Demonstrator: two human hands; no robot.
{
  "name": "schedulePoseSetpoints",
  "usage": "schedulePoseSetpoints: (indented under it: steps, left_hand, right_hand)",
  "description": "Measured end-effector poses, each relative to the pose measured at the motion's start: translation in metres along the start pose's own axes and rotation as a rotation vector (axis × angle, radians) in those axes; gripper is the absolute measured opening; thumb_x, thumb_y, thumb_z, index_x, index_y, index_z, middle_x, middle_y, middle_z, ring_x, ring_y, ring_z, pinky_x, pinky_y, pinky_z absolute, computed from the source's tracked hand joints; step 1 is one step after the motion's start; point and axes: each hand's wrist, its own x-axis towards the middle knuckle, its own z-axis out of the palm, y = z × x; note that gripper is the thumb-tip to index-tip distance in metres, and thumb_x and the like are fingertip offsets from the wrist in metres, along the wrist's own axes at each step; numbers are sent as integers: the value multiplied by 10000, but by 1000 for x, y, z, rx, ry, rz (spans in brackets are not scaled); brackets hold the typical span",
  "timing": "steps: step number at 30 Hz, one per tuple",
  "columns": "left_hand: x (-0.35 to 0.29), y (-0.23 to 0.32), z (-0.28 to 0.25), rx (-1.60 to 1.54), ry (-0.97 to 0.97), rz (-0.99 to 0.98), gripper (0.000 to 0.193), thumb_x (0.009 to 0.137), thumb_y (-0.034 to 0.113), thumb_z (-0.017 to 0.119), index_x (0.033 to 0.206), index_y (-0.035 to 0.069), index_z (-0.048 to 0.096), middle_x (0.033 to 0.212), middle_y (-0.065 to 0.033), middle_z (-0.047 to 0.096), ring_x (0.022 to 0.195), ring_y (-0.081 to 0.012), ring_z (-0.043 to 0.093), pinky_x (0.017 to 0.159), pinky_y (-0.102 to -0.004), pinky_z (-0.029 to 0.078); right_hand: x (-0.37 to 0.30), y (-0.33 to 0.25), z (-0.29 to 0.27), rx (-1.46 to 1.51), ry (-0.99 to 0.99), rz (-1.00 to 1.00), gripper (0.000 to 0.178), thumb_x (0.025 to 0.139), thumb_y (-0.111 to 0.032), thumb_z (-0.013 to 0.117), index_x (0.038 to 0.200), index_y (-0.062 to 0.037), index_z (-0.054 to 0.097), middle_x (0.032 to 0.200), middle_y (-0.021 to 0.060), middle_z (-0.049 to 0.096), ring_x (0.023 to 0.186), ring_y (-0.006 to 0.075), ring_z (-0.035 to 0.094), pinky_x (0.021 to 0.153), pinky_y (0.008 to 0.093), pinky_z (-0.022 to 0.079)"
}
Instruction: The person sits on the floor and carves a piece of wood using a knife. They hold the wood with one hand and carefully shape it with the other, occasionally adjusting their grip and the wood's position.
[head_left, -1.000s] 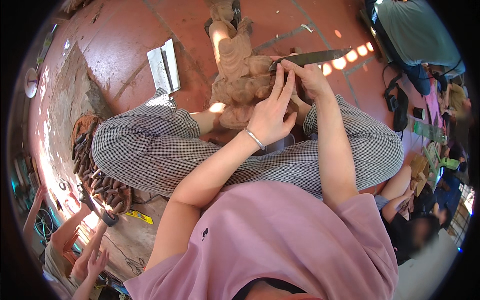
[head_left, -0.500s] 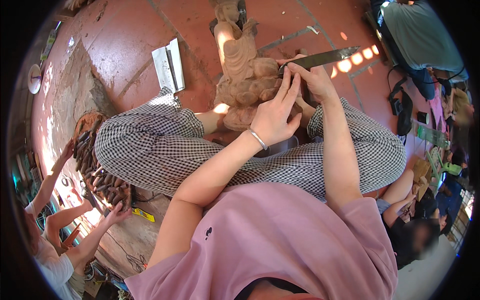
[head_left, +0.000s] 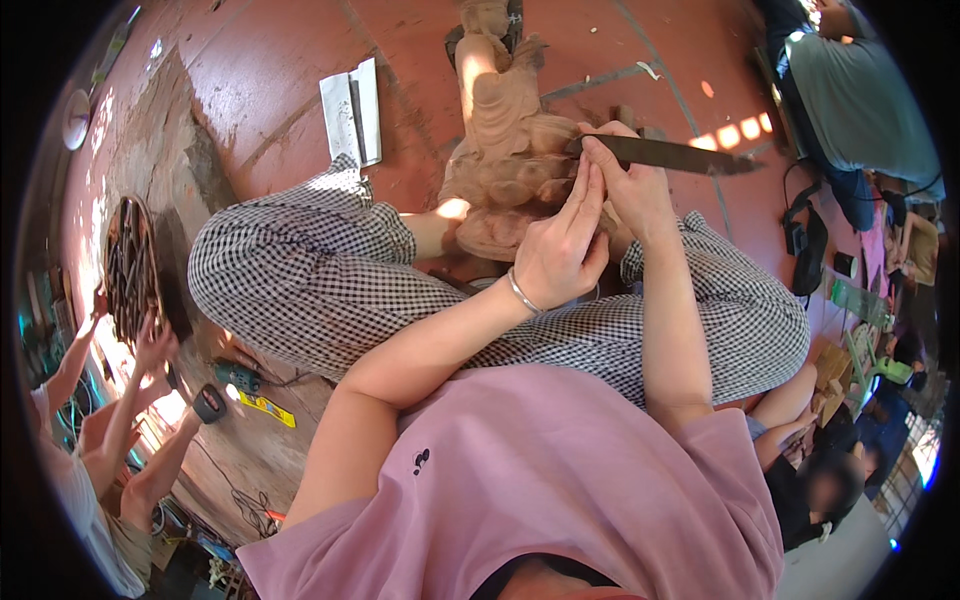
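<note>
Upright between my feet stands a carved wooden statue [head_left: 505, 110] of a robed figure on a rounded, lobed base. My right hand [head_left: 635, 195], beside the statue's right side, is closed around one end of a long, flat, dark blade [head_left: 680, 154]; the blade's free end points right, away from the carving. The gripped end lies close to the statue's lower body. With fingers stretched out together, my left hand [head_left: 560, 245] rests its fingertips against the right thumb and the blade's held end. Whether the blade touches the wood is hidden by my fingers.
White folded paper [head_left: 368, 110] with a dark strip lies left of the statue. On a wooden slab [head_left: 165, 130] sits a basket [head_left: 124, 203] of thin tools near a person's hands [head_left: 150, 350]. A drill [head_left: 236, 376] and yellow packet [head_left: 268, 410] lie nearby. Another person [head_left: 855, 80] is at right.
The blade's free end has swung down toward me. At left, the tool basket has moved away from my knee with the other person's hands, uncovering the drill. My view has shifted slightly.
</note>
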Motion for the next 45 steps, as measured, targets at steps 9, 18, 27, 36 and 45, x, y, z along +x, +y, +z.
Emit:
schedulePoseSetpoints:
  steps: [9, 18, 27, 36, 45]
  left_hand:
    - [-13, 5, 2, -184, 136, -118, 858, 729, -38, 603, 1458, -137, 163, 1500, -340, 241, 1317, -415, 429, 943, -375, 498]
    - [-10, 9, -3, -250, -18, -190, 879, 702, -9, 610, 1469, -100, 190, 1508, -324, 243, 1243, -423, 503, 920, -369, 508]
    - [-7, 12, -8, -234, -28, -159, 912, 694, 7, 628, 1467, -119, 162, 1504, -331, 244, 1203, -411, 538, 869, -373, 530]
    - [-10, 6, -4, -211, 67, -113, 935, 709, 52, 642, 1481, -99, 137, 1532, -315, 184, 1250, -414, 497, 908, -358, 510]
    - [-14, 4, 0, -286, 98, -146, 940, 707, 58, 646, 1486, -89, 139, 1527, -302, 220, 1250, -400, 501, 901, -358, 513]
  right_hand:
    - [-2, -8, 28, -360, 145, -293, 227, 863, -241, 675, 950, -31, 687, 975, 155, 671, 892, 325, 654, 773, 392, 510]
    - [-3, -19, 15, -233, 52, -56, 317, 879, -212, 656, 1078, 34, 651, 1059, 199, 685, 951, 310, 667, 828, 367, 511]
    - [3, -16, 10, -290, 58, -89, 263, 864, -165, 649, 1050, 21, 666, 914, 171, 698, 854, 286, 676, 742, 369, 519]
    - [4, -12, 18, -371, 109, -186, 252, 847, -206, 680, 983, 5, 667, 986, 159, 681, 914, 344, 654, 790, 394, 514]
    - [6, -15, 23, -441, 85, -153, 310, 847, -225, 692, 1049, 10, 673, 936, 147, 690, 919, 261, 656, 811, 351, 500]
